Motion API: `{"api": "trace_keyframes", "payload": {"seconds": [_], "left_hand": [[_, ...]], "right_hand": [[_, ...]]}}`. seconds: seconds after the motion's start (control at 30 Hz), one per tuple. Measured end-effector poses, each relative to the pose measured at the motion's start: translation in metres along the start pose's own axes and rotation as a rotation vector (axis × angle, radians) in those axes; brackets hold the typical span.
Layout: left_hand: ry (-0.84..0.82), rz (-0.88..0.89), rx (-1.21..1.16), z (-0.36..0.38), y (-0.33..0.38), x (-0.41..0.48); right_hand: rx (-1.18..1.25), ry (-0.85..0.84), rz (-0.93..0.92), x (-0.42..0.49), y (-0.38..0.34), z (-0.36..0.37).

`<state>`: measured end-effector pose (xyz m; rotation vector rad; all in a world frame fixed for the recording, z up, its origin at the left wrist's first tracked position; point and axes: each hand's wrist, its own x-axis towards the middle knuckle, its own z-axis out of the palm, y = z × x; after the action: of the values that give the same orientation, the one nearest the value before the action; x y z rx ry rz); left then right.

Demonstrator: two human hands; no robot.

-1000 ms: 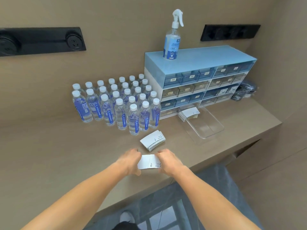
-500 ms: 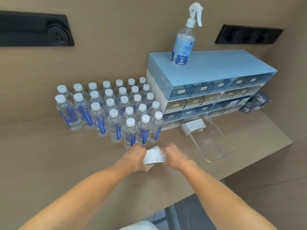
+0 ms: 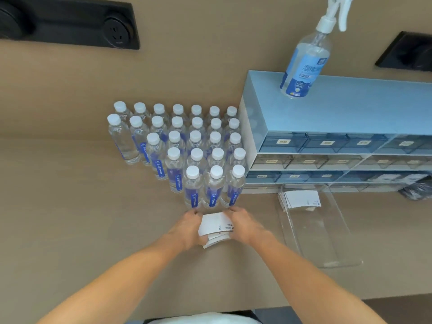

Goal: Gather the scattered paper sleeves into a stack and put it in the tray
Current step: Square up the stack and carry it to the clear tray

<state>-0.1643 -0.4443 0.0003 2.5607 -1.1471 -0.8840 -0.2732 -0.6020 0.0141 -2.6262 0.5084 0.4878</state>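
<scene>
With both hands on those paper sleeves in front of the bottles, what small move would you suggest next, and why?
Probably square the pile first: the sleeves between the left hand and right hand are uneven, with lower ones poking out toward the person. Press both hands inward to align the edges, then carry the stack right to the clear tray, where another stack already lies at its far end.

Single view, head-worn: the counter (image 3: 70,230) is seen steeply from above and close, facing the wall. Forearms enter from the lower edge; the drawer unit (image 3: 327,118) is cropped at upper right. No second view is given.
</scene>
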Motion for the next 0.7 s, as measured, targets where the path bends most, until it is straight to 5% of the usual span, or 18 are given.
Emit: {"api": "trace_keyframes", "payload": {"seconds": [0.2, 0.47, 0.7], "left_hand": [[0.177, -0.191, -0.362, 0.007, -0.014, -0.015], [0.087, -0.23, -0.173, 0.04, 0.017, -0.006], [0.127, -0.327, -0.094, 0.049, 0.035, -0.013]], "right_hand": [[0.024, -0.142, -0.156, 0.006, 0.032, -0.01], [-0.184, -0.182, -0.298, 0.015, 0.019, 0.005], [-0.184, -0.038, -0.342, 0.015, 0.023, 0.011]]}}
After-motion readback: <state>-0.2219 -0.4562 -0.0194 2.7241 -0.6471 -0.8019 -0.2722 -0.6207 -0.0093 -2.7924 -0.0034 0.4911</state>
